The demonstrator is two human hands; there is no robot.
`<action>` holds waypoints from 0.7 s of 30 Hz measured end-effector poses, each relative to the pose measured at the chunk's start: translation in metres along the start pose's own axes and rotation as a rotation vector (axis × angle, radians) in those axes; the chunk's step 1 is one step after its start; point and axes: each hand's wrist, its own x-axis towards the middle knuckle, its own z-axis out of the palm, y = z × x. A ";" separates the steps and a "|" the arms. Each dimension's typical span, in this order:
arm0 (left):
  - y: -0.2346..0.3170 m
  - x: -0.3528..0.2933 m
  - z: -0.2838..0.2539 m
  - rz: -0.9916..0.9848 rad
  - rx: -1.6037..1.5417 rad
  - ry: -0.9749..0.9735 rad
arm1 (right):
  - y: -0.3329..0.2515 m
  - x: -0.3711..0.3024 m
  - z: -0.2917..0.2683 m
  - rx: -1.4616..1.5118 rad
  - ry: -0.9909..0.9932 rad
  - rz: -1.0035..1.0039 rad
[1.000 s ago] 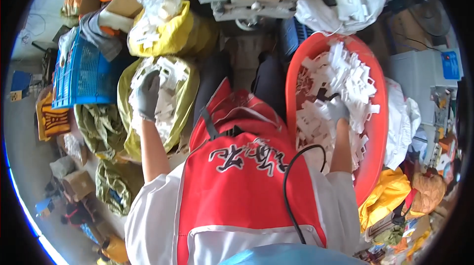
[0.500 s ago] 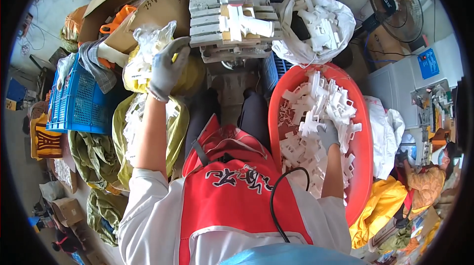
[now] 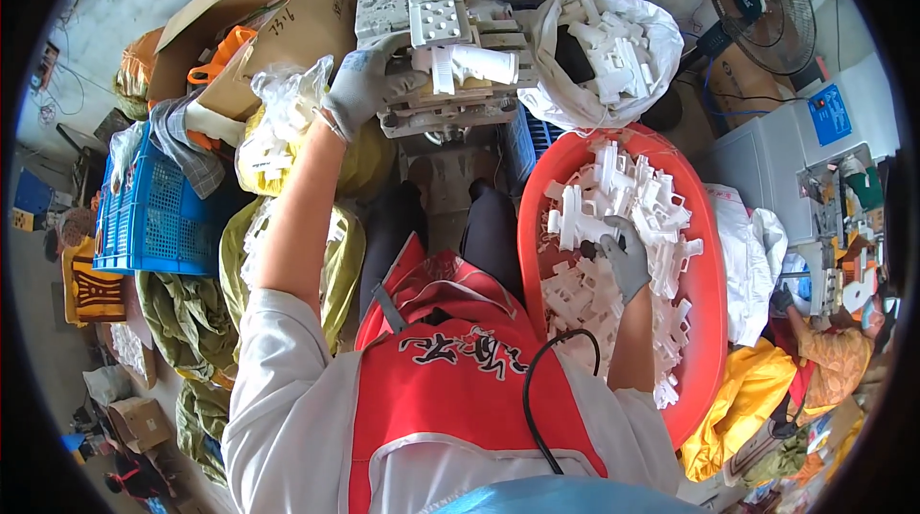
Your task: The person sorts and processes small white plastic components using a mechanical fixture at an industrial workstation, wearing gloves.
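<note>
A white pistol-shaped plastic part (image 3: pixel 474 65) lies across the fixture of a grey metal press-like machine (image 3: pixel 441 21). My left hand (image 3: pixel 362 88), in a grey glove, reaches to the part's left end, its fingers curled around it; the machine partly hides the fingertips. At my right, a red oval tub (image 3: pixel 704 322) holds a heap of similar white parts (image 3: pixel 656 203). My right hand (image 3: pixel 628 260), also gloved in grey, is over this heap with its fingers bent around the end of another white pistol-shaped part (image 3: pixel 578 217).
A white sack (image 3: pixel 676 30) of white parts stands behind the tub, near a black fan (image 3: pixel 757 1). Left of me are a yellow-green bag (image 3: pixel 230 260), a blue crate (image 3: pixel 158 217) and a cardboard box (image 3: pixel 331 11). A black cable (image 3: pixel 529 389) hangs over my apron.
My left hand has moved right and forward onto the part at the machine. My right hand has shifted slightly, and the white part by it has turned and moved left.
</note>
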 end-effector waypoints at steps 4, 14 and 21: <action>0.008 0.007 -0.007 -0.075 0.037 -0.096 | -0.021 0.003 0.002 0.160 0.030 -0.058; -0.028 -0.050 -0.005 -0.178 -0.294 0.328 | -0.136 0.099 0.090 0.601 -0.100 -0.509; -0.080 -0.217 -0.036 -0.556 -0.029 0.537 | -0.194 0.149 0.144 0.116 -0.282 -0.367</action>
